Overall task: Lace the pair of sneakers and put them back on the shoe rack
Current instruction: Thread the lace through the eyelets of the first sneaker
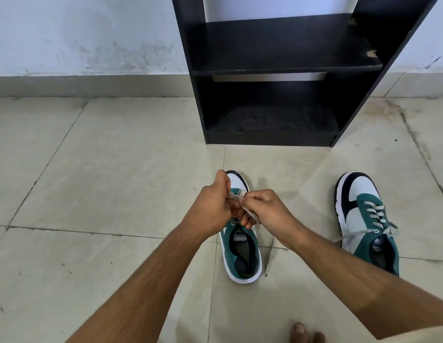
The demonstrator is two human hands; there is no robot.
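A green, white and navy sneaker lies on the tiled floor in front of me, toe pointing away. My left hand and my right hand meet over its tongue, both pinching its grey-white lace. One lace end trails onto the floor to the shoe's right. The second sneaker lies further right, its lace threaded through the eyelets with loose ends at the top. The black shoe rack stands against the wall ahead, both visible shelves bare.
The rack's base sits a short way beyond the sneakers. Pale floor tiles spread to the left and right. A white wall with a skirting tile runs behind. My toes show at the bottom edge.
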